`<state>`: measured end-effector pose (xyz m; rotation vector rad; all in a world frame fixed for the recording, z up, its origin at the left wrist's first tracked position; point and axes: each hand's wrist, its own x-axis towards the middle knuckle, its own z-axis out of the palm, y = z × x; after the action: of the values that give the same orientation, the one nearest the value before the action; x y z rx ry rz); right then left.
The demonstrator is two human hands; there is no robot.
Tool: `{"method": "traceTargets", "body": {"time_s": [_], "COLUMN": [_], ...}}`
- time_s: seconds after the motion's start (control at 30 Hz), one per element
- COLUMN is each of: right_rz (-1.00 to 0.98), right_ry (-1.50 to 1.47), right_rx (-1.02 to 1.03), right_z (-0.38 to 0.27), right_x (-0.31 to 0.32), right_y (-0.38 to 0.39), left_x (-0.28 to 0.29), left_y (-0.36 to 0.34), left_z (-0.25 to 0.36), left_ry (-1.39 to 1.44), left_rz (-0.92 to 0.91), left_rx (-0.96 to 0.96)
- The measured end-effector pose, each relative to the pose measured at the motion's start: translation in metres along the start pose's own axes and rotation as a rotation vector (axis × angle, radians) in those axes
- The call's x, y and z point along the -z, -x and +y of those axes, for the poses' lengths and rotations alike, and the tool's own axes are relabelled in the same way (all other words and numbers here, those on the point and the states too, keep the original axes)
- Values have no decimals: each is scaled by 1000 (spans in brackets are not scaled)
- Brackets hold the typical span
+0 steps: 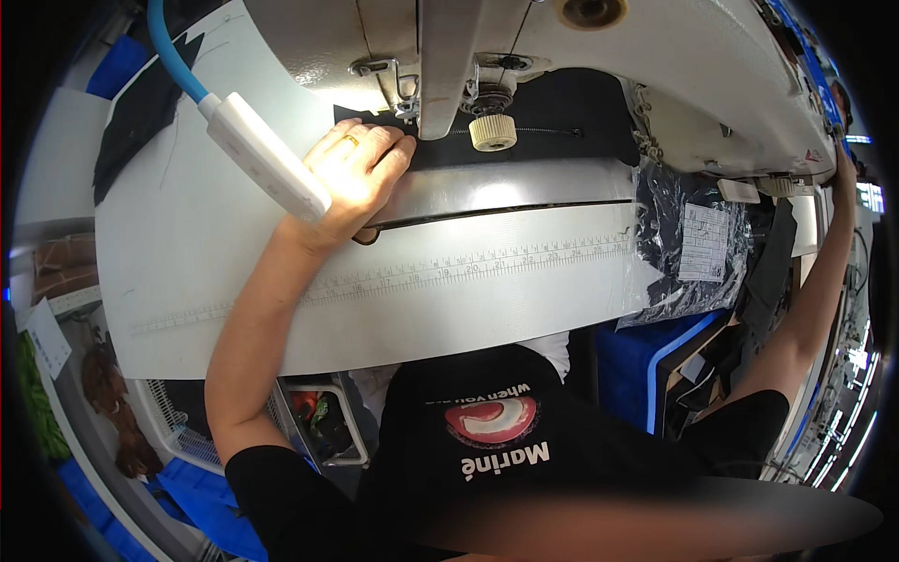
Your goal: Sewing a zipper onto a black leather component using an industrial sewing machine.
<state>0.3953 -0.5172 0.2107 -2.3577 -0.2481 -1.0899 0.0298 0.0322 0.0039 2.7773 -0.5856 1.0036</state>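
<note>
My left hand (361, 169), a gold ring on one finger, lies at the sewing machine's needle area with its fingers curled and pressed together on black fabric (604, 117). Its fingertips are partly hidden beside the presser foot. Along the fabric, behind the pale tension knob (493, 133), runs a thin line like a zipper (552, 131). My right arm stretches far out to the right, and my right hand (842, 173) touches the right end of the white sewing machine (721, 84); its fingers are mostly hidden there.
A white lamp (267, 159) on a blue neck hangs beside my left wrist. The white table (449, 318) carries a printed ruler scale. A clear plastic package (688, 244) of dark material lies to the right, above a blue bin (623, 375). Black cloth (140, 131) lies far left.
</note>
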Motion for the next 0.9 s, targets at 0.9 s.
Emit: {"method": "traceTargets", "body": {"time_s": [0.9], "right_rz": [-186], "right_ry": [-608], "right_rx": [-694], "right_z": [82], "right_x": [-17], "right_y": [-16], "left_x": [-2], "left_y": [1], "left_z": [0], "left_ry": [33], "left_rz": [4], "left_rx": [0]}}
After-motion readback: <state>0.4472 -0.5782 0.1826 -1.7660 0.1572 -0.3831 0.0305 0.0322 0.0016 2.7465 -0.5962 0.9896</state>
